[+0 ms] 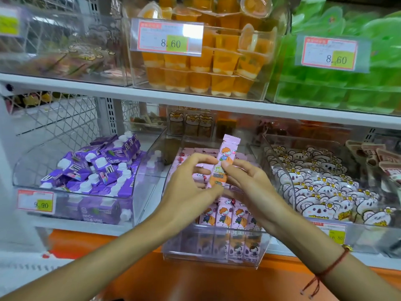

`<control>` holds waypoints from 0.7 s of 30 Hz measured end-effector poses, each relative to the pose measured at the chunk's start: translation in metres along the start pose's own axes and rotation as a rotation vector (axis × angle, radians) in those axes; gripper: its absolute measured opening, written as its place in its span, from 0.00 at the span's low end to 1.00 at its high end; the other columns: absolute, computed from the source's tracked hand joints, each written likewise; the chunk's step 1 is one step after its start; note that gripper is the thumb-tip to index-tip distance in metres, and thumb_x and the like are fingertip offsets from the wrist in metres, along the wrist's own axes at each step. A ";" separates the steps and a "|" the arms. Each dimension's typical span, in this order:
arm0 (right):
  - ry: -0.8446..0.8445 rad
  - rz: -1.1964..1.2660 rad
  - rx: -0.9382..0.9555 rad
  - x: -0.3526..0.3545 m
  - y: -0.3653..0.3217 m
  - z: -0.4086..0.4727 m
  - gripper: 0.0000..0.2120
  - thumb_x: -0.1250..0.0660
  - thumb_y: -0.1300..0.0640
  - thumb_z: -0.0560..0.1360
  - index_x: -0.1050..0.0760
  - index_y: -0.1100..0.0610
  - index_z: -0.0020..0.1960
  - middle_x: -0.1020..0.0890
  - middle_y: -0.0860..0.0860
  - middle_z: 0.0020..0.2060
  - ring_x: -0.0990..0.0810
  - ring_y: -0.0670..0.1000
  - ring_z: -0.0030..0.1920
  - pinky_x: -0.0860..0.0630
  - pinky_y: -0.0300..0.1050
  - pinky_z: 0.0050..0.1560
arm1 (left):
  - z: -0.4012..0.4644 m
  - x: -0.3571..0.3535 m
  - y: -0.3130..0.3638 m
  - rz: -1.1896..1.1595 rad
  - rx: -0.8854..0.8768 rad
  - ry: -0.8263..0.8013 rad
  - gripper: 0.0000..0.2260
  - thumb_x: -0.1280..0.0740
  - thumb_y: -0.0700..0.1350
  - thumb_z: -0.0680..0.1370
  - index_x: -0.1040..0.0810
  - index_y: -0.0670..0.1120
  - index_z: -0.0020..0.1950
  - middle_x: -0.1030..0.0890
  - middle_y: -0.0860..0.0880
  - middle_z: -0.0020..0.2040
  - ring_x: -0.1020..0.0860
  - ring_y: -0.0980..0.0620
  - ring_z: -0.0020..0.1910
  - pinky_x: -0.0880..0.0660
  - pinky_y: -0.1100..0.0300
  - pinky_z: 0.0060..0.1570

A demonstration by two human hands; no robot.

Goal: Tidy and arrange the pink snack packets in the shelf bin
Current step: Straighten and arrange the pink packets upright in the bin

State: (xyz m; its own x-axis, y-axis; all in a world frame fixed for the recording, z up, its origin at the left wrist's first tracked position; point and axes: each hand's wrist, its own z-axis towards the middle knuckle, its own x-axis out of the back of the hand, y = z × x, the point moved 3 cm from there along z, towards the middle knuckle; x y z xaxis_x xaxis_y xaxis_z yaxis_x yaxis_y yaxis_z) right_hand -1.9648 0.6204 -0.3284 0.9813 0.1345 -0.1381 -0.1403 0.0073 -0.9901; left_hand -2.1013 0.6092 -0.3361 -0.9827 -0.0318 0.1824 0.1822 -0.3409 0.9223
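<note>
Packet, pink, one [224,161], was held upright above the middle clear shelf bin [213,260], its top seam well clear of the stock below. Remaining pink snack packets [225,218] stood in a front row against the bin's clear wall, printed faces outward, with more lying flat toward the back. Step in hand, by judgement: squaring the single packet before slotting it in with the rest. Done well, it would go in upright, picture side forward and same way up as the front row, lowered straight into a gap so the neighbours are not tipped, then pressed flush. Right hand [249,181]: thumb and forefinger pinched the packet near its middle, other fingers loosely spread, palm turned inward; a red cord bracelet [332,263] sat on the wrist. Left hand [191,183]: fingers curled in an open claw beside the packet, thumb [213,190] near its lower end; whether they actually touched it could not be told. Both forearms reached up from below, converging over the bin. Adjacent bins: purple cartons [95,168] to the left, bear-print packets [325,187] to the right.
</note>
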 end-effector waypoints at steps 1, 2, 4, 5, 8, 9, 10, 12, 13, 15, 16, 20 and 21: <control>0.006 0.009 0.008 0.000 0.000 0.000 0.16 0.32 0.55 0.76 0.27 0.58 0.62 0.14 0.51 0.46 0.15 0.47 0.42 0.20 0.37 0.40 | 0.000 -0.001 0.000 0.029 -0.010 0.006 0.19 0.26 0.40 0.68 0.25 0.59 0.52 0.22 0.58 0.49 0.22 0.65 0.43 0.23 0.67 0.37; 0.015 0.015 0.016 0.000 0.000 -0.001 0.16 0.31 0.55 0.75 0.27 0.58 0.61 0.14 0.50 0.43 0.15 0.46 0.39 0.20 0.37 0.39 | -0.001 -0.001 0.000 0.065 -0.033 0.019 0.19 0.24 0.43 0.68 0.25 0.59 0.52 0.22 0.59 0.49 0.22 0.64 0.44 0.23 0.66 0.39; 0.037 0.013 0.032 0.001 0.000 0.000 0.17 0.28 0.57 0.73 0.26 0.59 0.59 0.15 0.53 0.43 0.16 0.48 0.38 0.20 0.38 0.38 | -0.001 -0.001 0.002 0.116 -0.083 0.040 0.18 0.24 0.46 0.69 0.27 0.59 0.52 0.22 0.61 0.51 0.23 0.63 0.47 0.22 0.61 0.42; 0.049 0.008 0.040 0.002 0.000 0.000 0.17 0.28 0.57 0.72 0.25 0.59 0.58 0.15 0.55 0.47 0.16 0.49 0.40 0.20 0.38 0.39 | -0.001 -0.001 0.002 0.122 -0.103 0.035 0.16 0.25 0.46 0.70 0.27 0.59 0.52 0.22 0.62 0.51 0.23 0.63 0.48 0.22 0.61 0.45; 0.024 0.002 0.083 0.006 -0.002 0.002 0.15 0.30 0.56 0.73 0.24 0.56 0.59 0.16 0.52 0.53 0.16 0.46 0.48 0.22 0.33 0.42 | 0.000 -0.002 0.004 0.108 -0.150 -0.013 0.12 0.29 0.45 0.75 0.27 0.60 0.52 0.23 0.64 0.54 0.23 0.65 0.52 0.25 0.64 0.51; -0.019 0.002 0.096 0.005 -0.003 0.003 0.13 0.32 0.56 0.75 0.24 0.55 0.60 0.16 0.50 0.54 0.17 0.45 0.52 0.23 0.33 0.43 | 0.001 -0.002 0.004 0.109 -0.160 -0.021 0.12 0.30 0.45 0.76 0.27 0.60 0.52 0.23 0.65 0.54 0.24 0.66 0.54 0.26 0.65 0.52; -0.066 0.012 0.104 0.005 -0.005 0.003 0.13 0.35 0.56 0.77 0.24 0.54 0.61 0.17 0.49 0.55 0.18 0.45 0.54 0.23 0.33 0.46 | 0.001 -0.002 0.005 0.112 -0.171 -0.022 0.11 0.32 0.44 0.77 0.27 0.60 0.52 0.23 0.65 0.55 0.24 0.66 0.55 0.26 0.65 0.53; -0.110 0.041 0.115 0.003 -0.005 0.003 0.12 0.38 0.59 0.79 0.24 0.54 0.62 0.17 0.49 0.55 0.19 0.46 0.56 0.22 0.36 0.50 | 0.002 -0.001 0.005 0.125 -0.193 -0.016 0.11 0.34 0.41 0.79 0.27 0.58 0.54 0.22 0.63 0.55 0.24 0.65 0.57 0.26 0.62 0.57; -0.096 0.029 0.126 0.003 -0.005 0.003 0.12 0.38 0.60 0.79 0.24 0.55 0.62 0.16 0.50 0.55 0.18 0.47 0.56 0.21 0.37 0.51 | 0.003 0.000 0.003 0.132 -0.197 -0.014 0.12 0.35 0.40 0.79 0.27 0.56 0.55 0.21 0.61 0.56 0.24 0.63 0.57 0.26 0.58 0.59; -0.031 -0.036 0.156 0.003 -0.003 0.002 0.12 0.36 0.61 0.78 0.24 0.56 0.61 0.15 0.50 0.52 0.17 0.47 0.53 0.20 0.38 0.52 | 0.004 0.001 0.000 0.155 -0.183 -0.014 0.12 0.35 0.39 0.79 0.27 0.54 0.57 0.22 0.61 0.57 0.24 0.63 0.58 0.26 0.54 0.61; 0.001 -0.060 0.171 0.003 -0.002 0.002 0.12 0.34 0.61 0.77 0.24 0.57 0.60 0.15 0.51 0.51 0.16 0.47 0.51 0.20 0.39 0.51 | 0.003 0.001 -0.002 0.177 -0.174 -0.009 0.12 0.33 0.41 0.78 0.27 0.55 0.58 0.22 0.62 0.57 0.25 0.63 0.58 0.26 0.55 0.61; 0.116 -0.109 0.240 0.003 -0.003 -0.002 0.13 0.27 0.59 0.71 0.22 0.58 0.54 0.15 0.52 0.45 0.15 0.49 0.42 0.18 0.40 0.43 | 0.002 0.000 -0.004 0.215 -0.164 0.037 0.17 0.26 0.48 0.71 0.27 0.57 0.57 0.23 0.61 0.56 0.24 0.64 0.51 0.24 0.66 0.47; 0.132 -0.136 0.262 0.003 -0.003 -0.003 0.13 0.26 0.58 0.69 0.21 0.57 0.53 0.15 0.51 0.45 0.15 0.48 0.41 0.19 0.39 0.41 | 0.002 0.001 -0.003 0.204 -0.164 0.046 0.16 0.26 0.49 0.71 0.27 0.57 0.55 0.23 0.61 0.54 0.24 0.64 0.49 0.25 0.68 0.44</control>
State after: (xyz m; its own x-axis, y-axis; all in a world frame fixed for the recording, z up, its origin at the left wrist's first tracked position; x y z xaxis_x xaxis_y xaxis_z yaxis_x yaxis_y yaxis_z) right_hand -1.9609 0.6183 -0.3255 0.9996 -0.0146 -0.0238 -0.0189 0.2734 -0.9617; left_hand -2.1026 0.6120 -0.3379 -0.9275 -0.1571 0.3393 0.3724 -0.4703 0.8001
